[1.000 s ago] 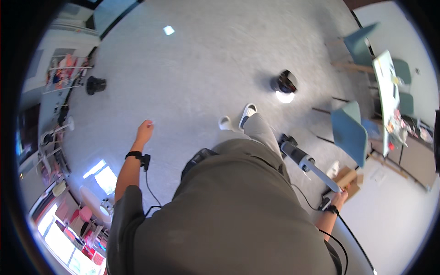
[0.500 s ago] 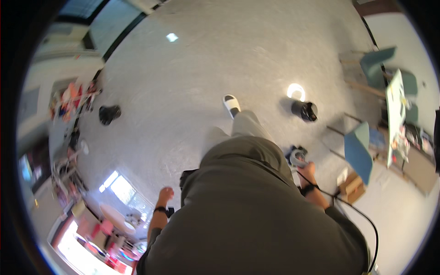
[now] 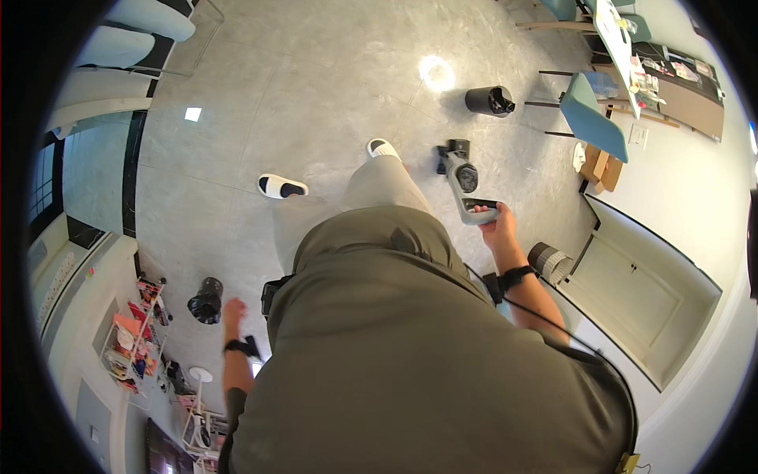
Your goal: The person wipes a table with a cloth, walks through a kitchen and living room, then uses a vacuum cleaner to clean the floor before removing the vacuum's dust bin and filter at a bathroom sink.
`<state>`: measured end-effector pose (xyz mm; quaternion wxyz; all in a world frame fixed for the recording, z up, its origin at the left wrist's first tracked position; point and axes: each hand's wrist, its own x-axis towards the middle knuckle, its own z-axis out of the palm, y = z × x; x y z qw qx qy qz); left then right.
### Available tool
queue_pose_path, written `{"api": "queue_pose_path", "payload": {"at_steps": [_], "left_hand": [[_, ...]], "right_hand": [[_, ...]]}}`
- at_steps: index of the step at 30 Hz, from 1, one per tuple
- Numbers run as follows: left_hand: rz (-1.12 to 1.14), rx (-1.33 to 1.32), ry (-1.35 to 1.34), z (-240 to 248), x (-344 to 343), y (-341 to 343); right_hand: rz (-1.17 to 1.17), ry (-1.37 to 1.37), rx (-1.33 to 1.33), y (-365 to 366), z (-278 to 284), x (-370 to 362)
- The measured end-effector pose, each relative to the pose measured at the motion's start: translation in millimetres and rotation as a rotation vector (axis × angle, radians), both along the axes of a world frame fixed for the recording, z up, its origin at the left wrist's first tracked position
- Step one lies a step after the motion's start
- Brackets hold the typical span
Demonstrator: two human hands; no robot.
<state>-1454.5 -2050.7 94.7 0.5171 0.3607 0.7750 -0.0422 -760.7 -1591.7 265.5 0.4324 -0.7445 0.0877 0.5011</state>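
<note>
The person wears a dark green-brown shirt [image 3: 442, 371] and light pants [image 3: 387, 189]. The left hand [image 3: 234, 310] hangs low on the left side. It is blurry, so I cannot tell if its fingers are curled or if they hold something small. A black band [image 3: 237, 346] goes around that wrist. Just to the left of this hand stands a black bin [image 3: 205, 302] with a bag in it.

On the right side, the right hand [image 3: 497, 225] is wrapped around the handle of a grey floor cleaner [image 3: 460, 180]. The cleaner is on the right, just past the hand, and its dark head [image 3: 454, 150] is down on the grey floor [image 3: 316, 103]. To the right of the hand, a brown and white basket [image 3: 550, 263] is near a white door [image 3: 647, 288].

Farther out, the feet wear white slippers [image 3: 282, 186]. The right foot is farther forward than the left. Far on the right there is a brown box [image 3: 602, 167], then a blue chair [image 3: 592, 118] and another black bin [image 3: 489, 101]. A white table [image 3: 618, 55] is past the chair. A bright round light spot [image 3: 437, 73] shines on the far floor.
</note>
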Motion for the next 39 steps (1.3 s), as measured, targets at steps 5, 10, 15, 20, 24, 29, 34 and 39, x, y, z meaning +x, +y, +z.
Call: {"api": "queue_pose_path", "payload": {"at_steps": [5,10,15,20,24,29,34,39], "left_hand": [[0.644,0.195,0.030,25,-303,115],[0.624,0.316,0.006,89,-339,210],[0.618,0.161,-0.104,101,-369,154],[1.030,-0.152,0.036,210,-426,-126],[-0.314,-0.250,0.433,209,-352,-201],[0.443,-0.383,0.125,168,-310,-197],[0.744,-0.263,-0.051,82,-418,-143],[0.976,0.274,-0.307,37,-615,-30]], "right_hand": [[0.036,-0.046,0.021,-30,56,-71],[0.032,-0.202,0.070,7,53,-61],[0.033,-0.289,0.077,15,78,111],[0.107,-0.513,-0.337,19,70,64],[-0.028,-0.409,-0.177,13,90,61],[-0.059,-0.477,-0.209,18,79,-100],[-0.020,-0.298,-0.171,-24,26,-273],[-0.033,-0.078,-0.139,-115,-84,-466]]}}
